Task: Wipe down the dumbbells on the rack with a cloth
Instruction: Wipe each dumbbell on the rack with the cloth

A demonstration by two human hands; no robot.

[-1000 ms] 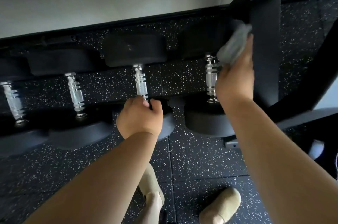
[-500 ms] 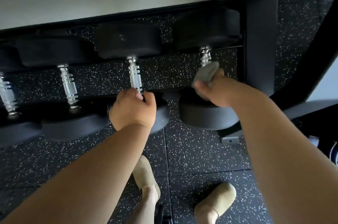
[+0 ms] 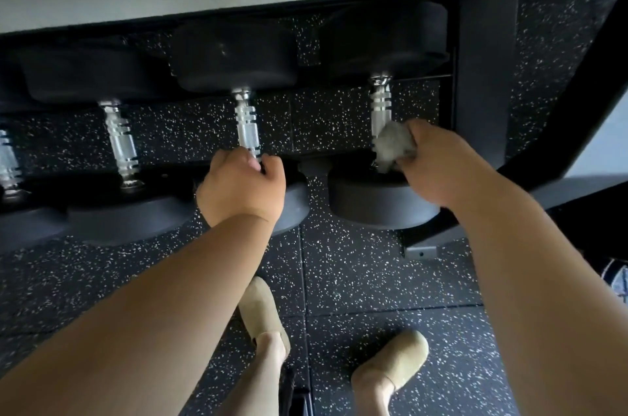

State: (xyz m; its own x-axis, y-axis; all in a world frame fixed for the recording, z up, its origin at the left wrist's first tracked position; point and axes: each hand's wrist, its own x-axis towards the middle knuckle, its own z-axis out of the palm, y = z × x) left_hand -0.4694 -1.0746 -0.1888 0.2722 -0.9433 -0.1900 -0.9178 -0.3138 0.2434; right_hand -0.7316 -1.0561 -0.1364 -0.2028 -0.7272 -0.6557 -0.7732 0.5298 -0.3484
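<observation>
Several black dumbbells with ridged chrome handles lie side by side on a black rack. My left hand grips the near end of the middle dumbbell's handle. My right hand holds a bunched grey cloth against the lower part of the rightmost dumbbell's handle, just above its near head. The near end of that handle is hidden by the cloth and fingers.
Another dumbbell lies left of the middle one, and a further handle shows at the left edge. A slanted black frame bar runs down the right. Speckled rubber floor and my two beige shoes are below.
My right hand brought the cloth down from the far head of the rightmost dumbbell to the near part of its handle. My left hand stayed gripped on the middle handle.
</observation>
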